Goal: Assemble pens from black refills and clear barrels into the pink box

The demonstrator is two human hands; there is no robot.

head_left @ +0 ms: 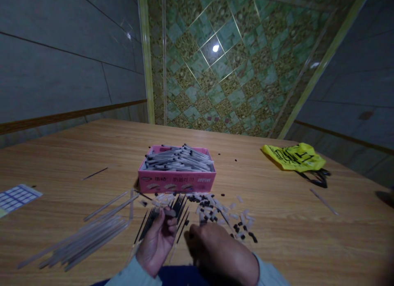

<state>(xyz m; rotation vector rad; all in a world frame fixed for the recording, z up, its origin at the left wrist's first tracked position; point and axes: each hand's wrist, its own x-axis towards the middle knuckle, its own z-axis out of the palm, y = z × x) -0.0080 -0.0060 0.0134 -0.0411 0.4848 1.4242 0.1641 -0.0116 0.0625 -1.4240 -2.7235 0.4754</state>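
Observation:
Low in the head view, my left hand is closed, thumb against fingers, on a small greyish piece that looks like a pen part. Beneath and around it lie many thin black pen refills. My right hand is to its right with curled fingers, back turned to me; what it grips, if anything, is hidden. Just beyond it are scattered small black plugs and short clear caps. Clear pen barrels lie in a loose bundle at the left.
Behind the loose parts stands a pink box heaped with pens. A yellow bag with dark straps lies at the right. A blue-and-white grid sheet is at the left edge. One thin rod lies apart on the wooden table.

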